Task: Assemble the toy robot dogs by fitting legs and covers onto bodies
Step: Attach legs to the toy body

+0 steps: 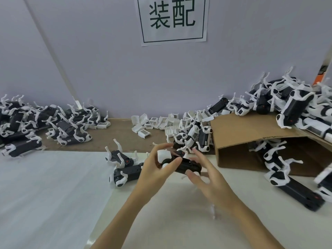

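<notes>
A black toy dog body (186,165) with white leg joints is held above the table's middle. My left hand (158,166) grips its left end, thumb across the black shell and fingers curled behind a white cover (164,154) at that end. My right hand (206,177) holds the right end from below and the side, fingers spread and bent around it. Two assembled black-and-white dogs (124,165) lie just left of my left hand.
A heap of dogs (39,123) fills the far left, and another (287,101) tops a brown cardboard box (248,133) at right. Loose white covers (161,123) lie along the wall. More dogs (294,180) spill at right. White foam sheet (45,194) covers the near table.
</notes>
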{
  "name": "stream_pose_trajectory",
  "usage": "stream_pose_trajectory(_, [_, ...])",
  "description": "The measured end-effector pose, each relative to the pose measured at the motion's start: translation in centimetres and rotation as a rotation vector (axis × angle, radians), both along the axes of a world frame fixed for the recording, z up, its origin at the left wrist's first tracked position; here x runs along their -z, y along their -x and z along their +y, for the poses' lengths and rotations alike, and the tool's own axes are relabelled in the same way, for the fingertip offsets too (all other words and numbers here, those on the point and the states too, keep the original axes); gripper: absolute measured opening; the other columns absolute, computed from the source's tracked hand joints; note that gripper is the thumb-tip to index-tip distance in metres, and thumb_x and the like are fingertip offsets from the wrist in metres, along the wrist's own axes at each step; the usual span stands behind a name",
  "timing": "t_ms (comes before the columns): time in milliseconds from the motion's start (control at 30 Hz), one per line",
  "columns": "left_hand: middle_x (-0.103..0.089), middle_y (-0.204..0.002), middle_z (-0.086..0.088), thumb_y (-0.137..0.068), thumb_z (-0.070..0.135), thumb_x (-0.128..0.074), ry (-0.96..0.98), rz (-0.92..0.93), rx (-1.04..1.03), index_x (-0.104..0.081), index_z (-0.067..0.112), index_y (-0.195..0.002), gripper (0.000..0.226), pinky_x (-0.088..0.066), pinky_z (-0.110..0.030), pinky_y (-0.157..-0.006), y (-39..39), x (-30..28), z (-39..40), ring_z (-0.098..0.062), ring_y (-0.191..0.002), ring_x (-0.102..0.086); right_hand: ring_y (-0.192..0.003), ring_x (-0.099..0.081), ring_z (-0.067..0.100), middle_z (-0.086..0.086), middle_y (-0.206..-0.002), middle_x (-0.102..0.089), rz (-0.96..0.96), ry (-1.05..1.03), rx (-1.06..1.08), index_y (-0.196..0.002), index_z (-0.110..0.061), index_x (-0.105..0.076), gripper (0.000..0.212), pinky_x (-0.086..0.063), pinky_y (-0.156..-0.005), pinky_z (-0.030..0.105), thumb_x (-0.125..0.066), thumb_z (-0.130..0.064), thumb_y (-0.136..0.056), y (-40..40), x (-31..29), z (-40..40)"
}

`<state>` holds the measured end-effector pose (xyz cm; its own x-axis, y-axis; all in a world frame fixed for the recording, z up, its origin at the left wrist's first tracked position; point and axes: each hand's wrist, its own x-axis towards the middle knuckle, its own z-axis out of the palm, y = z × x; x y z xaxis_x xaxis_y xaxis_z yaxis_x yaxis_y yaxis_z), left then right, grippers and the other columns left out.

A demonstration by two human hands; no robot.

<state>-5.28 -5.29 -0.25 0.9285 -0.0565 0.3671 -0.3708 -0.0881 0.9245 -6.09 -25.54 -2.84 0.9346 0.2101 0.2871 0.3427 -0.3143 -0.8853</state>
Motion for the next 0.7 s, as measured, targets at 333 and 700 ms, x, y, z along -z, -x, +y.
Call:
stream_pose_trajectory(333, [-0.079, -0.114, 0.001, -0.095, 0.055, -0.062, -0.045, -0.038, 0.002, -0.077, 0.022, -0.109, 0.039, -0.053, -0.028, -0.092, -0.6, 0.3, 1.8, -0.014, -0.115, -0.07, -0.098, -0.063, 0.003, -0.022, -0.117, -0.061, -0.112, 0.168, 0.145, -0.13, -0.044, -0.058, 0.069, -0.049, -0.086, 0.014, -0.085, -0.061, -0.069, 0.8, 0.6, 1.0])
stream_pose_trajectory(700, [-0.07, -0.069, -0.018, -0.107, 0.06, -0.042, 0.662, 0.257, -0.258, -0.067, 0.003, -0.054, 0.082, -0.044, -0.064, -0.115, -1.4, 0.5, 1.5, -0.041, -0.095, -0.069, -0.131, -0.054, -0.004, -0.033, -0.148, -0.045, 0.1, -0.103, -0.018, -0.147, -0.061, -0.034, 0.064, -0.037, -0.102, 0.018, -0.028, -0.087, -0.089, 0.9, 0.7, 3.6])
